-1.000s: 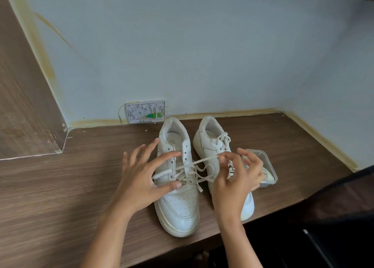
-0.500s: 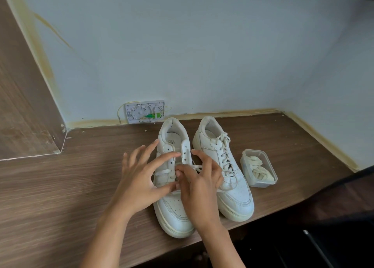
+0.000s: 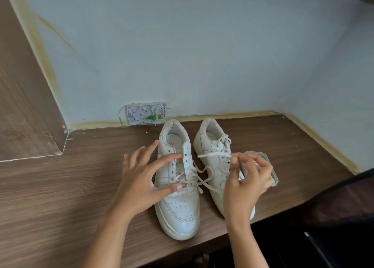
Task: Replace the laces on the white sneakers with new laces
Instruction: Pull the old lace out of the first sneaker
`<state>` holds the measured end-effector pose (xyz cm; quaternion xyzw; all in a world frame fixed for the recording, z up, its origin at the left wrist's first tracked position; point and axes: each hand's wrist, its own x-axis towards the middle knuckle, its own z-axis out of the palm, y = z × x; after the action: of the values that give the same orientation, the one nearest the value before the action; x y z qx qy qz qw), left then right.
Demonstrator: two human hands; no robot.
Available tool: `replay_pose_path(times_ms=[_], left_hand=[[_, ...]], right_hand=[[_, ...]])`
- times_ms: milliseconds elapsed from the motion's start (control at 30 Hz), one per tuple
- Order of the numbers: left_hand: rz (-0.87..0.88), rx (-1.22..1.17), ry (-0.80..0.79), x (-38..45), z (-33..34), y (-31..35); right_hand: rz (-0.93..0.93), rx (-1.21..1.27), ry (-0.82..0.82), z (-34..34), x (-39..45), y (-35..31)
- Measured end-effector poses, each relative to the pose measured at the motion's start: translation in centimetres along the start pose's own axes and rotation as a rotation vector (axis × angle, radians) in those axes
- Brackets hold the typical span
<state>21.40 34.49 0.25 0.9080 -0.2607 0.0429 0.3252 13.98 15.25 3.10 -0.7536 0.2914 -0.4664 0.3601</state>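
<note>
Two white sneakers stand side by side on the wooden desk, toes toward me. The left sneaker (image 3: 178, 203) is partly unlaced, its upper eyelets bare, and its loose off-white lace (image 3: 199, 176) trails over the tongue toward the right. My left hand (image 3: 141, 180) rests on this shoe, index finger on the upper eyelet row and thumb pressing the lower lacing. My right hand (image 3: 245, 182) pinches one end of that lace between thumb and fingers, held up over the right sneaker (image 3: 212, 146), which is still laced and tied.
A clear plastic container (image 3: 270, 166) sits right of the shoes, mostly hidden behind my right hand. A white wall box (image 3: 145, 114) with a green part and wires sits at the desk's back edge. Walls close the back and right. The desk's front edge runs just below the shoes.
My right hand has moved from the left shoe's eyelets out to the right, drawing the lace end with it. My left hand has stayed on the left sneaker.
</note>
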Motion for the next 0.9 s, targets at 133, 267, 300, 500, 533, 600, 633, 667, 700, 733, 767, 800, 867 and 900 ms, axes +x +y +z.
replay_pose_path(times_ms=[133,267,300,500,533,600,633,667,700,733,767,800,867,900], left_hand=[[0.005,0.001,0.002,0.0,0.0,0.0],[0.017,0.014,0.021,-0.1,-0.1,0.2],[0.020,0.011,0.031,0.0,-0.1,0.3],[0.116,-0.021,0.205,0.3,0.3,0.8],[0.134,-0.006,0.213,0.4,0.5,1.0],[0.145,0.037,0.208,0.5,0.9,1.5],[0.141,0.058,0.202,0.5,1.2,1.7],[0.132,0.075,0.196,0.5,1.4,1.8],[0.124,0.081,0.192,0.5,1.6,1.9],[0.121,0.072,0.191,0.5,1.8,2.0],[0.122,0.050,0.195,0.5,1.8,2.0],[0.126,0.021,0.199,0.6,1.8,2.0],[0.135,-0.023,0.203,0.7,1.8,2.2],[0.141,-0.038,0.203,0.7,1.8,2.3]], right_hand=[[0.106,0.076,-0.040,-0.7,0.4,0.1],[0.133,0.162,-0.074,-0.5,0.0,0.2],[0.130,0.179,-0.091,-0.6,-0.4,0.1],[0.039,0.172,-0.360,-1.4,-6.1,-0.8],[-0.010,0.128,-0.390,-1.3,-7.1,-0.7],[-0.117,0.034,-0.444,-0.8,-8.8,-0.4],[-0.143,-0.007,-0.470,-0.5,-9.4,-0.4],[-0.155,-0.044,-0.490,-0.1,-9.8,-0.3],[-0.171,-0.082,-0.499,0.1,-10.2,-0.1],[-0.200,-0.132,-0.494,0.3,-10.3,0.1],[-0.242,-0.190,-0.481,0.4,-10.4,0.3],[-0.283,-0.245,-0.470,0.5,-10.3,0.5],[-0.307,-0.288,-0.454,0.7,-9.9,0.6],[-0.294,-0.279,-0.452,0.8,-9.8,0.6]])
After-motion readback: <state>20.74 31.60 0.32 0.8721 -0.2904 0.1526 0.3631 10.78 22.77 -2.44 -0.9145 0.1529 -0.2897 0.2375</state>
